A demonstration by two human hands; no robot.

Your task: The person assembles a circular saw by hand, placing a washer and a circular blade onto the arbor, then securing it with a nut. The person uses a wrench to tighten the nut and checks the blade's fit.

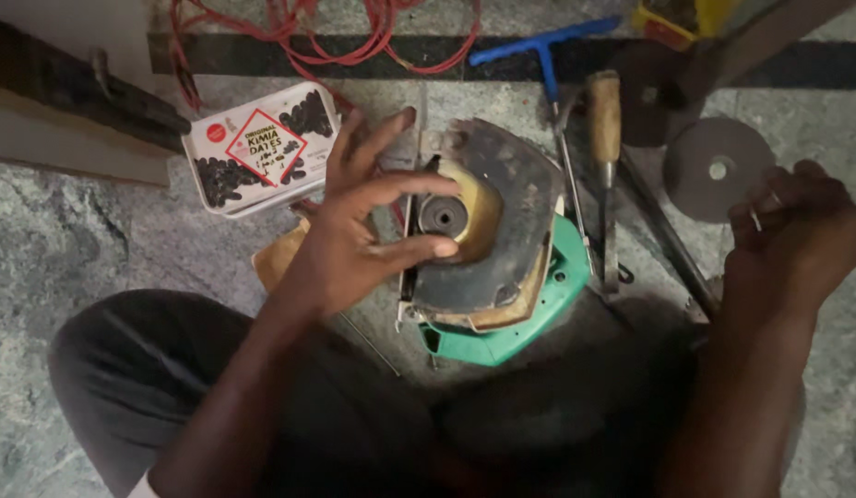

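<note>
A green power saw (502, 254) lies on its side on the stone floor, its dark blade guard facing up with a round black hub (443, 216) in a yellowish recess. My left hand (368, 226) hovers over the hub, fingers spread, fingertips touching the guard's left edge. My right hand (792, 235) is off to the right, fingers curled around a small metal part that I cannot make out clearly. A grey cutting disc (719, 168) lies on the floor just left of that hand.
A white box (260, 148) with a red diamond label sits at upper left. A wooden-handled file (605, 138) and a blue T-handle wrench (543, 51) lie beside the saw. Red cable (326, 37) coils at the top. My knees fill the bottom.
</note>
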